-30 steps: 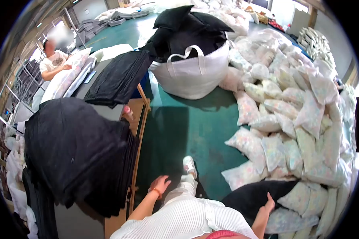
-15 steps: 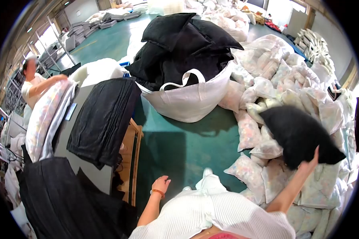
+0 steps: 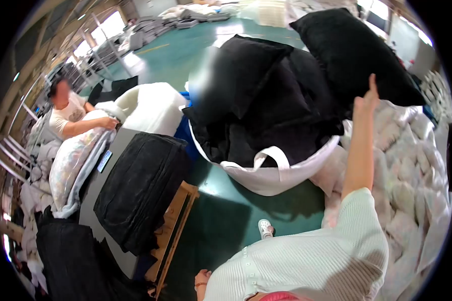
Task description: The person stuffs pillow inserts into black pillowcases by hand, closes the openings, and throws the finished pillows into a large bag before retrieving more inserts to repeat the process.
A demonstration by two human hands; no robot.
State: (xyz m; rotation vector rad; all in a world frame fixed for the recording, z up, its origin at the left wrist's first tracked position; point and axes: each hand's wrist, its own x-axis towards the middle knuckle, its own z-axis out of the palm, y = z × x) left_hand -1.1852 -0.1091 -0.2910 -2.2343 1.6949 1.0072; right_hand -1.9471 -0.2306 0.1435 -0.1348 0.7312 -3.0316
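My right hand (image 3: 367, 99) is stretched far forward, gripping the lower edge of a black pillow (image 3: 359, 55) with one finger laid along its face. The pillow is raised beside several other black pillows (image 3: 266, 95) heaped in a big white bag (image 3: 286, 179) with strap handles. How far it touches the heap is hard to tell. Low at my side hangs my left hand (image 3: 202, 277), holding nothing, its fingers loosely bent and partly hidden by my body.
A grey table (image 3: 93, 203) to the left carries folded black fabric (image 3: 140, 188). Behind it a person (image 3: 68, 108) handles a translucent, colourfully filled pillow (image 3: 78, 158). More filled pillows (image 3: 402, 185) pile up at right. A wooden frame (image 3: 178, 228) edges the green floor (image 3: 226, 226).
My right hand has carried the black pillow from over the pile at right, forward and up to the white bag. My left hand has dropped lower, and the view has shifted.
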